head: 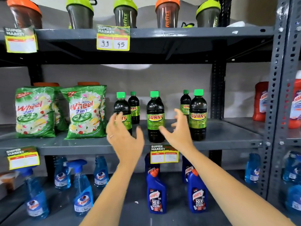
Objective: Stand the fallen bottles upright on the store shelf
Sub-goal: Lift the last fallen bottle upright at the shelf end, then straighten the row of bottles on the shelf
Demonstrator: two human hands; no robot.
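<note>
Several dark Sunny bottles with green caps stand upright on the middle grey shelf (228, 137). The front row has a left bottle (122, 108), a middle bottle (155, 118) and a right bottle (198, 116); two smaller-looking ones (133, 108) (185, 103) stand behind. My left hand (124, 136) is raised with fingers spread, partly covering the left bottle. My right hand (178, 129) hovers open between the middle and right bottles, its thumb near the middle one. Neither hand grips anything.
Green Wheel detergent bags (86, 111) stand at the shelf's left. Shaker cups (125, 13) line the top shelf. Blue Colin sprays (82, 193) and Harpic bottles (156, 193) fill the bottom shelf. Red Harpic bottles (260, 101) sit right, past a steel upright (276, 79).
</note>
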